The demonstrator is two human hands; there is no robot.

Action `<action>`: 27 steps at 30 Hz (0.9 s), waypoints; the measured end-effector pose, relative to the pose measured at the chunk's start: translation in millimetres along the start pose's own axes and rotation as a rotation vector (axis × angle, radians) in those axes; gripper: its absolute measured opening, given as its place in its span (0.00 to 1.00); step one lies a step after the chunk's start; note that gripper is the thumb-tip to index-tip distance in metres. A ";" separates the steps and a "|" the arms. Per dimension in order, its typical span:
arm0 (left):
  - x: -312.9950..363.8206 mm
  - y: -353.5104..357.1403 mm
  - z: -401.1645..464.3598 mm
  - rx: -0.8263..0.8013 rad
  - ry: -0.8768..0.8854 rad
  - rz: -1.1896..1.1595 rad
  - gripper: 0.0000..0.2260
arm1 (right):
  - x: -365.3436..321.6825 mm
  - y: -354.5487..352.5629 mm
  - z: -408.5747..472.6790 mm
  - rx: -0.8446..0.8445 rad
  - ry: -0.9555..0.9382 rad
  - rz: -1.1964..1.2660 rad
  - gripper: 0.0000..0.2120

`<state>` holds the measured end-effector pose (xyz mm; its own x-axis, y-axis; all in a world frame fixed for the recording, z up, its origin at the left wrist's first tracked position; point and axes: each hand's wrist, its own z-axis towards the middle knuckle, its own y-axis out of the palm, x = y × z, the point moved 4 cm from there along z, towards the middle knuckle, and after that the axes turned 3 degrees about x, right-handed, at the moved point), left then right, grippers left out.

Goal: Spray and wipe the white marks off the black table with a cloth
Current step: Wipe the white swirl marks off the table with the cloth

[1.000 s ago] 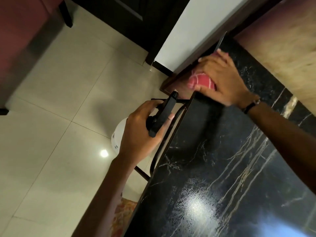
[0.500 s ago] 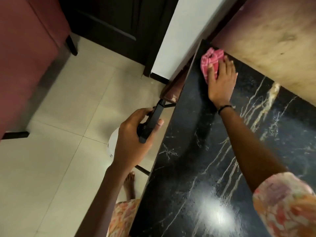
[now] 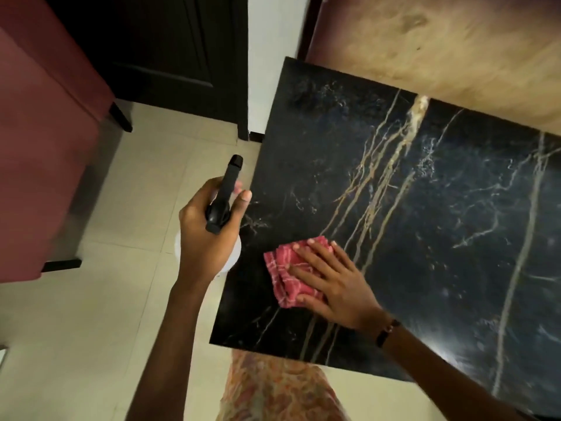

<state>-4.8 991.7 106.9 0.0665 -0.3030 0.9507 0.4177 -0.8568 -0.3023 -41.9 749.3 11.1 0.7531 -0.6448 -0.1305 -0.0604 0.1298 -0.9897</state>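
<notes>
Cloth (image 3: 288, 276), red check, lies flat near the black table (image 3: 425, 208)'s near-left corner, right hand (image 3: 331, 282) spread wide on top of it. Left hand (image 3: 209, 235) is wrapped around the spray bottle (image 3: 224, 192) over the floor (image 3: 91, 314), just beside the left edge. Open marble lies to the right. No label is readable.

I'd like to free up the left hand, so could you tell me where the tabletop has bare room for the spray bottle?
The black table is bare from the right hand and red cloth to the far edge and rightward. Only the near-left corner is crowded. The left hand holds the spray bottle over the floor.
</notes>
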 end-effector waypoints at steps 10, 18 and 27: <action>39.2 8.5 -76.4 0.034 -0.092 -0.022 0.06 | 149.2 -26.9 32.8 0.085 0.868 0.079 0.31; 51.3 -2.1 -134.7 0.192 -0.231 -0.023 0.07 | -24.9 5.7 36.5 -0.032 0.314 0.103 0.28; 58.3 -15.4 -148.7 0.237 -0.241 -0.047 0.03 | -50.8 1.9 -93.3 -0.086 0.048 0.059 0.27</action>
<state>-142.1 925.2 156.6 0.2426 -0.1343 0.9608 0.6221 -0.7384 -0.2603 -141.4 712.0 10.4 0.7147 -0.6734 -0.1889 -0.1613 0.1042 -0.9814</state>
